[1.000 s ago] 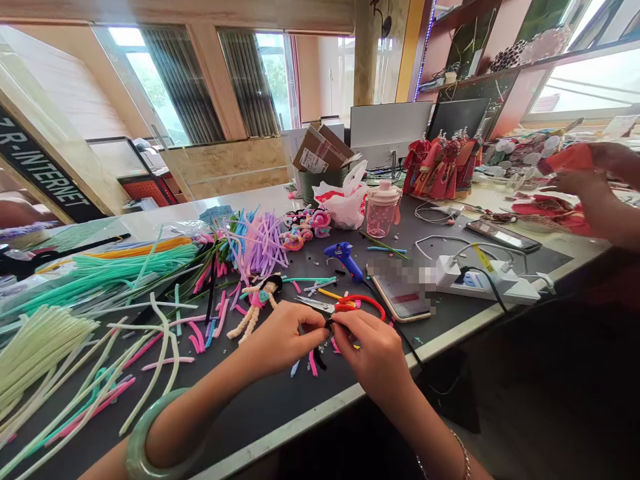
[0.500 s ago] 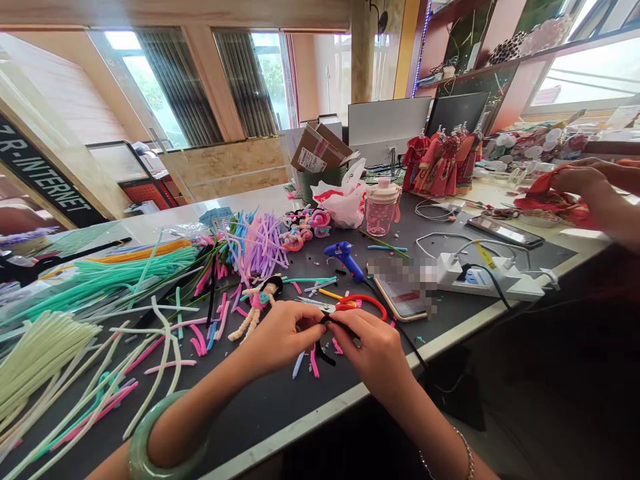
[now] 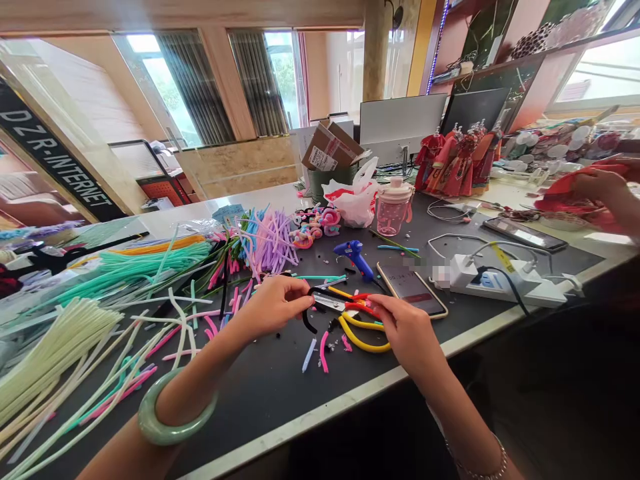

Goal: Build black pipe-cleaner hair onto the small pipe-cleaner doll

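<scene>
Fingers of the left hand [image 3: 273,307] are pinching a curved black chenille stem [image 3: 305,321] near its upper end, with the thumb pressing on it, but the grip is partly hidden and this is only how it seems. The stem is looking soft and fuzzy, and it is bending like a hook just left of the steel scissors [image 3: 327,302]. The right hand [image 3: 407,330] is curling its fingers together around the red scissor handle [image 3: 363,308], and they are not spread. Below this handle, a glossy yellow loop handle [image 3: 363,339] is lying, and I cannot tell if it belongs to the same scissors.

Short cut pieces of pink chenille stem [image 3: 324,351] and a pale blue piece [image 3: 309,355] are lying just below the scissors on the dark, matte workbench [image 3: 280,393]. Further left of the scissors, long bundles of fuzzy pipe cleaners [image 3: 130,263] are spreading in green, purple and pink. Beyond the scissors, a blue hot glue gun [image 3: 355,259] is standing near a smartphone [image 3: 413,291]. Toward the viewer, open dark bench is reaching to the pale front edge [image 3: 390,377]. Far right of the scissors, a co-worker's hand [image 3: 605,190] is gathering red cloth [image 3: 563,197].
</scene>
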`<state>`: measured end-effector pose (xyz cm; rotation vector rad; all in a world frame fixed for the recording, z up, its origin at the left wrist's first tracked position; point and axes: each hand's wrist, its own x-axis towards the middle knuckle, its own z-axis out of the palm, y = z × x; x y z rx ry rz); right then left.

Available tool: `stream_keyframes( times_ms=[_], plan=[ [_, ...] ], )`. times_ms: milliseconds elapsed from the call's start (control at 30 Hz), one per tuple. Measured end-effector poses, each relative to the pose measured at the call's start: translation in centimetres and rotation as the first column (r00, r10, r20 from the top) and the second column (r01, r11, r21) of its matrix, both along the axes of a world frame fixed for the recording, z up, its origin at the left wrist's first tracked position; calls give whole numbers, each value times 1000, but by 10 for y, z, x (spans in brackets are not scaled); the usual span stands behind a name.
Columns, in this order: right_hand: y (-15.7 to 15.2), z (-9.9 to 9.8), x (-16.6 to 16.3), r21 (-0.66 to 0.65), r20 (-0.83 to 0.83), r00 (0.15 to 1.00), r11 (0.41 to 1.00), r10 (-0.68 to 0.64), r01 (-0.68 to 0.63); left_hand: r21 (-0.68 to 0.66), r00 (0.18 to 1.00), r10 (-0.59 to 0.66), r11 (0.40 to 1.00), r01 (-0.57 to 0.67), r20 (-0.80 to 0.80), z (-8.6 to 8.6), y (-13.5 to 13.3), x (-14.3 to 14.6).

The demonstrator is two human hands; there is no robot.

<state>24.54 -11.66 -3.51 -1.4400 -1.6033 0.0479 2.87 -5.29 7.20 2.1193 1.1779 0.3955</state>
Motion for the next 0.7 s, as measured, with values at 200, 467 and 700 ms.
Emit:
stream_keyframes(
  times_ms=[200,467,700],
  plan=[
    [-1,0,-7,-42,11,999,998,-38,39,15,1000,-7,1000,7,6,1,1,-2],
    [-5,17,-18,139,-61,998,990,6,3,-94,992,-127,987,127,11,2,-3,-2],
    [-7,29,-37,146,-46,950,943,310,-300,-138,961,-270,951,276,66,2,-17,5]
  ],
)
